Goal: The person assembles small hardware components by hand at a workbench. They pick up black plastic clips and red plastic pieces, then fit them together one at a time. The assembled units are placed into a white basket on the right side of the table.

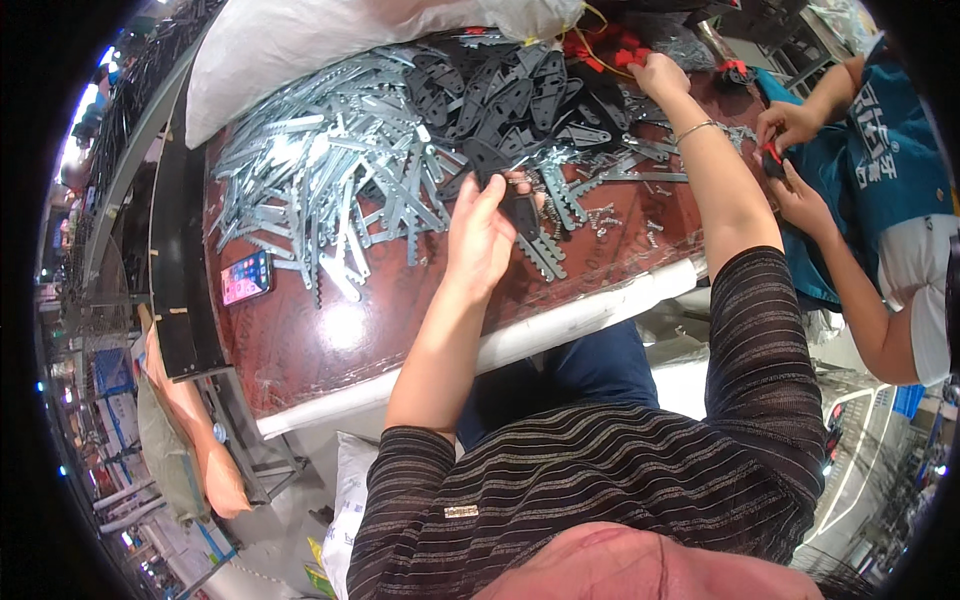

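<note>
Left hand [480, 238] over the middle of the brown table [300, 350], fingers closed in a pinch on a black plastic plate [522, 212] with a toothed metal strip [545, 255] sticking out below it toward the table edge; the plate sits at the near edge of the parts heap. Right hand [658, 75] reached far out to the back of the table, fingers curled down among small red parts [600, 50]; whether it has closed on one cannot be told. Thin bracelet [695, 128] on the right wrist. Pile of black plastic plates [510, 95] at centre back, just beyond the left hand. Big heap of silver toothed metal strips [320, 170] spread across the left half of the table, overlapping the black pile. Loose small screws [610, 215] scattered to the right of the left hand. Smartphone [246, 278] lying flat near the left edge of the table, screen lit, apart from the strips. White sack [330, 40] along the far edge behind the heap. White pipe-like rail [560, 325] along the near table edge. Second person in a teal vest [880, 150] at right, both their hands [790, 160] together on a small dark and red part, well apart from the wearer's left hand.
</note>
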{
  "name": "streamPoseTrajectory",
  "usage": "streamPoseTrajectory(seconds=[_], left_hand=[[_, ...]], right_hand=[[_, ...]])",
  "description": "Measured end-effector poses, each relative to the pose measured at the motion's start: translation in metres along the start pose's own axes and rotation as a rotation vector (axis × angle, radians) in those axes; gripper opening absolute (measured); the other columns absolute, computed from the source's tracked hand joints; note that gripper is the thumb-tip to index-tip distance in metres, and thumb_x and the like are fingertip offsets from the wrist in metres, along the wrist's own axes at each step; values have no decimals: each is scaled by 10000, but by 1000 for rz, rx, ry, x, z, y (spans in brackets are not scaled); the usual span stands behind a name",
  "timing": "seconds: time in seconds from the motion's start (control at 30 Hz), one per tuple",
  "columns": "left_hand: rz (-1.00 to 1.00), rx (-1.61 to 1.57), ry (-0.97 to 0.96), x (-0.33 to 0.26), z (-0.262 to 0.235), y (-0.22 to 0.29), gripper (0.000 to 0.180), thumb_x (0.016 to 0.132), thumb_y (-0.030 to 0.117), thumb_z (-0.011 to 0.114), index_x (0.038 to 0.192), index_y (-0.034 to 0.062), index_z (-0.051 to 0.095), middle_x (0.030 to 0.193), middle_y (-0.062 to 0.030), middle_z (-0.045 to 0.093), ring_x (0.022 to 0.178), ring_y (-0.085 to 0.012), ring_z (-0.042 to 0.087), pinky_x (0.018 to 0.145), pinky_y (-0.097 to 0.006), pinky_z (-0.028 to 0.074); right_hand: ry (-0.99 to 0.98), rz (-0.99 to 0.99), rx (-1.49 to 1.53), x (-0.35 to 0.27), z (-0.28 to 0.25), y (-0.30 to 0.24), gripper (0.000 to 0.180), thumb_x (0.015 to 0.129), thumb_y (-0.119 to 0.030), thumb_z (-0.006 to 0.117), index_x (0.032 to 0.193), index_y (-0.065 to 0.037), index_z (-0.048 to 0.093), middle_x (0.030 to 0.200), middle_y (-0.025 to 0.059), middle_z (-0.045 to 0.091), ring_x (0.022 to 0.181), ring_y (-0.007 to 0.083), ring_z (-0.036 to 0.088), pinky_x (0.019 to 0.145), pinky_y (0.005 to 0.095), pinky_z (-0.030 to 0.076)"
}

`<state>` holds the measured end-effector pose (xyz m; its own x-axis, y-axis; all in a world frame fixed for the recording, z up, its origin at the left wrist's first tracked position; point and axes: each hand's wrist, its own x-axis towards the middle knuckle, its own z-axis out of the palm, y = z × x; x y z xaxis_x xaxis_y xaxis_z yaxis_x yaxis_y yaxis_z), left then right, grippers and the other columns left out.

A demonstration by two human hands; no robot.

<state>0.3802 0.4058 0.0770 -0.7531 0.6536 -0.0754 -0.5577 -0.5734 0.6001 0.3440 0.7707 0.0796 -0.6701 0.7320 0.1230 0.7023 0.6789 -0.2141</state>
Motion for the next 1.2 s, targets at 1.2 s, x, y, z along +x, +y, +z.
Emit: streamPoseTrajectory(seconds=[1.2], left_hand=[[78, 142, 58, 4, -4, 9, 346, 851, -33, 556, 1175, 70, 489, 1019, -24, 570, 996, -154, 545, 916, -312, 434]], right_hand=[[-106, -483, 1378, -243, -13, -108, 209, 855, -120, 585, 1023, -8, 533, 953, 99, 608, 900, 185, 598, 772, 292, 473]])
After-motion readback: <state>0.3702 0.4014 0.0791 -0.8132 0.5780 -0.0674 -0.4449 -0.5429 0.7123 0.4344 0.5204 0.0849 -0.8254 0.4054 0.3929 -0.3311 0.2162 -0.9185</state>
